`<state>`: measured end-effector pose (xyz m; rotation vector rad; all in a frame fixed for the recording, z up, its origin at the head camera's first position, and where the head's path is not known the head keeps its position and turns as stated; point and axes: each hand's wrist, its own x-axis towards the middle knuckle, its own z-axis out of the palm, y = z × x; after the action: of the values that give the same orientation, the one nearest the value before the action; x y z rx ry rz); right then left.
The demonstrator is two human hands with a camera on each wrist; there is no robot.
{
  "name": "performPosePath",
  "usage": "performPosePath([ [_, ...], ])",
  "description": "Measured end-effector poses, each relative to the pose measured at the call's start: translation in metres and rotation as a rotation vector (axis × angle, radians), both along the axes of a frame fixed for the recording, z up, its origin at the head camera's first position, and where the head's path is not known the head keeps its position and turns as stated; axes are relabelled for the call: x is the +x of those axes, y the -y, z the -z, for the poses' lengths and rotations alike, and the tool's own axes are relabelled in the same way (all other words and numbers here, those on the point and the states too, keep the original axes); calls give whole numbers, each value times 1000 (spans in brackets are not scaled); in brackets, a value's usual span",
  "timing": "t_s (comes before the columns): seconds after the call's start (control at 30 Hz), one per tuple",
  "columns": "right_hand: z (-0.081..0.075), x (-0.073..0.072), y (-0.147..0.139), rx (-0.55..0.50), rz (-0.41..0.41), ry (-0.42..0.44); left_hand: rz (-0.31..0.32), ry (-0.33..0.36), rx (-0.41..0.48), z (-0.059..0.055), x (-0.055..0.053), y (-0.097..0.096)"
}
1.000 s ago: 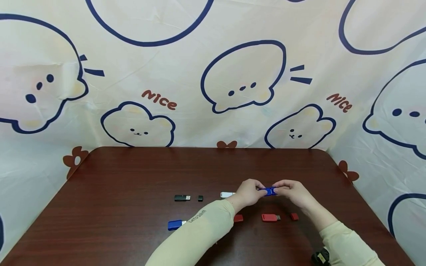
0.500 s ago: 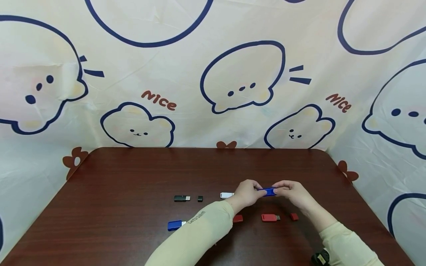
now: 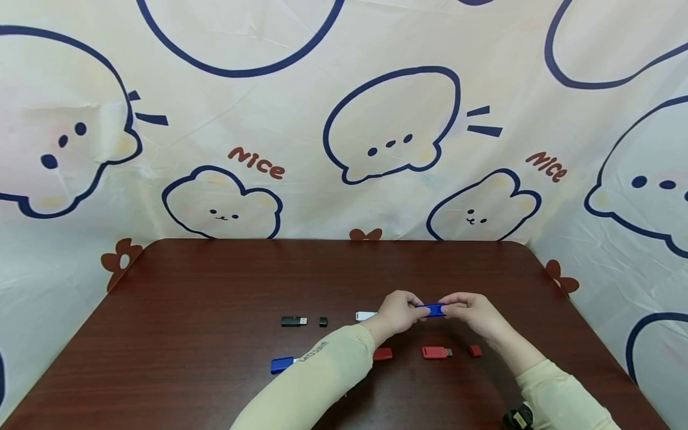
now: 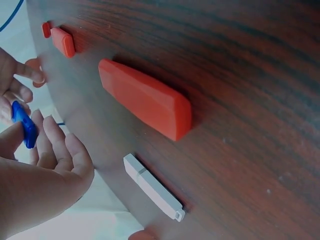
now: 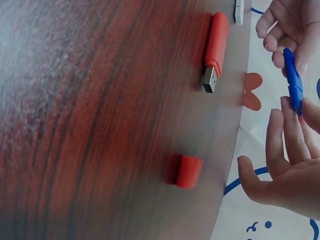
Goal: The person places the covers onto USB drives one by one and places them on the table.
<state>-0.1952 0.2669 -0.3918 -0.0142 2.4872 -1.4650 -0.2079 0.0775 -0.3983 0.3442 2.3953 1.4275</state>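
Both hands meet over the back right half of the table around a blue USB flash drive (image 3: pixel 435 310). Its left end is pinched between thumb and fingers of the left hand (image 3: pixel 399 312). The right hand (image 3: pixel 475 312) pinches the right end the same way. In the right wrist view the blue drive (image 5: pixel 294 82) has a seam across it, with cap and body lined up. Fingertips cover both of its ends. Below the hands lie a red USB drive (image 3: pixel 434 353) with a bare metal plug and, to its right, a loose red cap (image 3: pixel 475 350).
A white USB drive (image 4: pixel 152 187) and a red one (image 4: pixel 142 97) lie near the left wrist, partly hidden by the arm in the head view. Farther left are a black USB drive (image 3: pixel 292 321), its black cap (image 3: pixel 323 322) and another blue USB drive (image 3: pixel 282 365).
The two hands keep their pinch on the blue USB drive at nearly the same spot. The left forearm has shifted very slightly to the left.
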Motion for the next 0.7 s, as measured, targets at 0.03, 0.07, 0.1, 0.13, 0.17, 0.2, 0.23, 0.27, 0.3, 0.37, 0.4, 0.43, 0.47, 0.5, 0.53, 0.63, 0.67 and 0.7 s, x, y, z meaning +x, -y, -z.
performPosePath([
  [0.03, 0, 0, 0, -1, -2, -1, 0, 0, 0, 0, 0, 0],
  [0.07, -1, 0, 0, -2, -2, -1, 0, -2, -2, 0, 0, 0],
  [0.1, -1, 1, 1, -3, -3, -2, -2, 0, -2, 0, 0, 0],
  [0.13, -1, 1, 1, -3, -3, -2, -3, -1, -2, 0, 0, 0],
  [0.17, -1, 1, 1, -2, -6, -4, -6, -2, -3, 0, 0, 0],
  [0.2, -2, 2, 1, -2, -8, -5, -8, -1, 0, 0, 0, 0],
  [0.23, -2, 2, 1, -1, -7, -3, -10, 2, 3, 0, 0, 1],
  [0.27, -1, 2, 1, -1, -9, -4, -11, 4, 7, 1, 0, 1],
  [0.3, -1, 2, 1, 1, -14, -6, -13, 6, 11, 1, 0, 1],
  [0.37, 0, 1, 1, -1, -12, -5, -18, 7, 21, 1, 0, 1],
  [0.4, 0, 1, 1, -3, -9, -4, -20, 8, 26, 1, 0, 1],
  [0.43, 0, 0, 1, -4, -10, -4, -23, 5, 27, 2, 0, 1],
  [0.47, 0, 0, 0, -6, -14, -8, -26, 2, 30, 2, 0, 1],
  [0.5, 0, -1, 0, -7, -14, -9, -30, -1, 31, 2, 0, 1],
  [0.53, 0, -1, 0, -9, -11, -10, -34, -3, 35, 1, 0, 1],
  [0.63, 0, -1, 0, -9, -18, -17, -41, -9, 40, 1, 0, 1],
  [0.67, -1, -1, 1, -8, -14, -18, -43, -8, 42, 1, 0, 1],
  [0.7, -1, 0, 1, -7, -17, -22, -45, -7, 44, 1, -1, 1],
])
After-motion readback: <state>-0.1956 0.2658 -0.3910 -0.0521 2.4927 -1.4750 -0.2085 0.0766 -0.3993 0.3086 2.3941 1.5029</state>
